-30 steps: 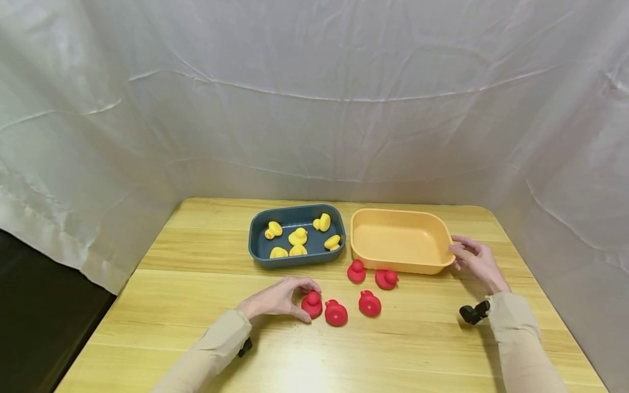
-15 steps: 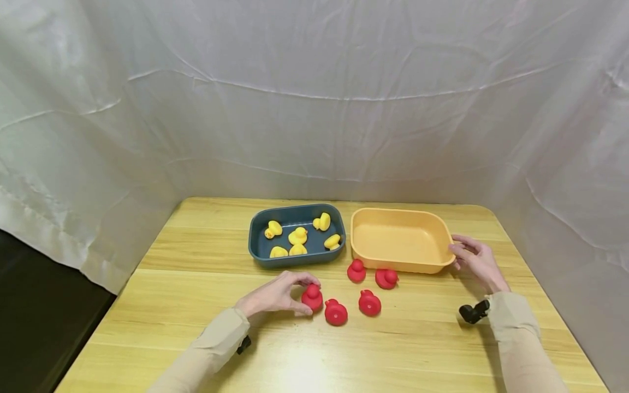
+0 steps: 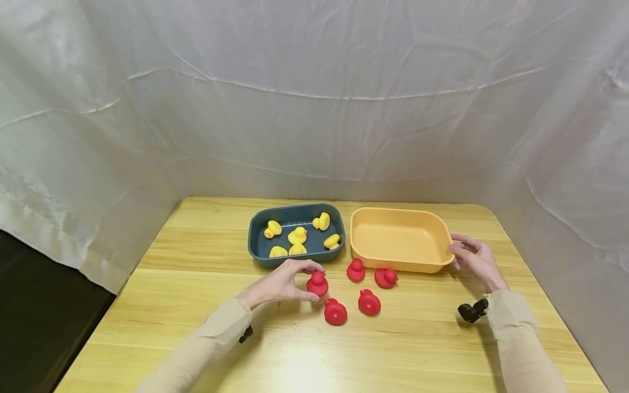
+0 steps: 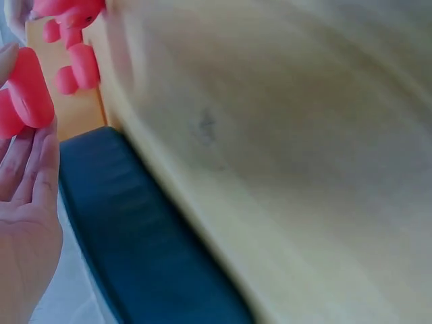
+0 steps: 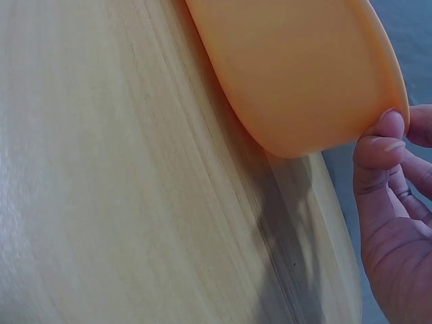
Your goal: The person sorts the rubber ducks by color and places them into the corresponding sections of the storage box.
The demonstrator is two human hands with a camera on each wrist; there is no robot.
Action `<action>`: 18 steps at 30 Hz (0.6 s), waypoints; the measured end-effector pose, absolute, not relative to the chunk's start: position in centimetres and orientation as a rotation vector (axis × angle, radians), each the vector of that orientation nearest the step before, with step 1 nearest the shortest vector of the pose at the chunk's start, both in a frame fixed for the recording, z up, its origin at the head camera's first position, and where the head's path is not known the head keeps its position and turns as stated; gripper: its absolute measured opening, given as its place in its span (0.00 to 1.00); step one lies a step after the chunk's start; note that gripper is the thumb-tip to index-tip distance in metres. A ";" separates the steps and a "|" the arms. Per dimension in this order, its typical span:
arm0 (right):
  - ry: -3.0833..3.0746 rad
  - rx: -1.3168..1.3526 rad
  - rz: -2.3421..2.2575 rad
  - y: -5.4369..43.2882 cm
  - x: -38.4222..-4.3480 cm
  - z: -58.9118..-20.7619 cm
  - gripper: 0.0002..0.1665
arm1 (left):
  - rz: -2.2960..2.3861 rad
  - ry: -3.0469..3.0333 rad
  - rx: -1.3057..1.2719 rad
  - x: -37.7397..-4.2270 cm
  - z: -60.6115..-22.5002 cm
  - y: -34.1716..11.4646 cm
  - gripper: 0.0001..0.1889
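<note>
In the head view my left hand (image 3: 281, 284) pinches a red rubber duck (image 3: 317, 284) between thumb and fingers, just over the table. The left wrist view shows the same duck (image 4: 32, 91) at the fingertips. Several other red ducks lie on the wood, the closest a tipped-over duck (image 3: 336, 312) just right of and below the held one. On the far right, my right hand (image 3: 478, 264) grips the right end of a yellow-orange bin (image 3: 400, 240). From the right wrist, thumb and index finger show pinching the rim of that bin (image 5: 297, 74).
A dark blue bin (image 3: 314, 258) with several yellow ducks inside stands left of the orange bin, close against it. Two red ducks sit right by the orange bin's front wall, among them an upright duck (image 3: 356, 271). Pale curtains surround the wooden table (image 3: 403, 355).
My left hand has lifted the red duck off the table and carried it slightly right and away from me. The right hand keeps its hold on the bin.
</note>
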State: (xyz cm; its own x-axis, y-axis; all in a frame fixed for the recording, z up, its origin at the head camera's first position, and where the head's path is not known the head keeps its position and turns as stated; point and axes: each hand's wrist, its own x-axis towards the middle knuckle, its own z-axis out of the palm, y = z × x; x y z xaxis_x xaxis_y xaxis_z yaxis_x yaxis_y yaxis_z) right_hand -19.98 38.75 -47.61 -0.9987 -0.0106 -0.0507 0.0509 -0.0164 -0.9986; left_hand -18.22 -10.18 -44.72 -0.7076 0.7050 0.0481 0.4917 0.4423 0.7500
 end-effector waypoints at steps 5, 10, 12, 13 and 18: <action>2.177 0.056 -2.203 38.7 -20.0 -47.5 0.18 | 1.158 2.440 1.054 -18.7 -43.6 -9.6 0.29; 2.201 0.071 -2.192 38.7 -20.1 -47.6 0.17 | 1.201 2.434 1.071 -19.6 -43.0 -9.0 0.29; 2.210 0.077 -2.187 38.7 -20.1 -47.6 0.17 | 1.214 2.436 1.071 -20.0 -43.0 -8.8 0.30; 2.203 0.080 -2.196 38.7 -20.1 -47.6 0.17 | 1.221 2.436 1.073 -20.3 -43.0 -8.6 0.30; 2.179 0.064 -2.207 38.8 -20.0 -47.7 0.17 | 1.252 2.453 1.073 -21.5 -42.8 -7.8 0.30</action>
